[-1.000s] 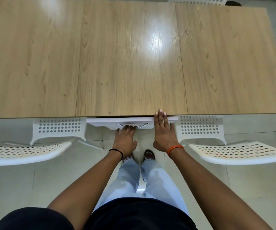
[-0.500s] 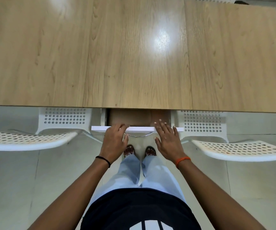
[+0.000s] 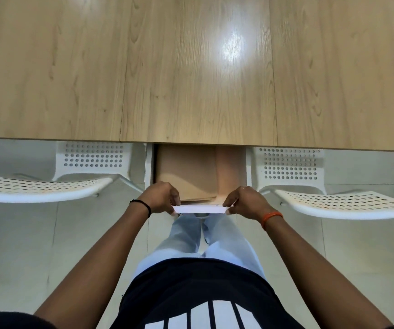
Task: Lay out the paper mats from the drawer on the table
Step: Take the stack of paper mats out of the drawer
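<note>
To the left of your left hand (image 3: 161, 197) stands a white perforated chair (image 3: 41, 186). That hand's grip is clenched on the left end of the white drawer front (image 3: 199, 209), fingers curled over its top edge. Beyond the grip, the open drawer (image 3: 149, 162) holds the brown paper mats (image 3: 187, 173), lying flat under the worktop (image 3: 191, 67) edge. Your right hand (image 3: 244, 201) pinches the front's right end. A second white chair (image 3: 343, 203) stands to its right.
</note>
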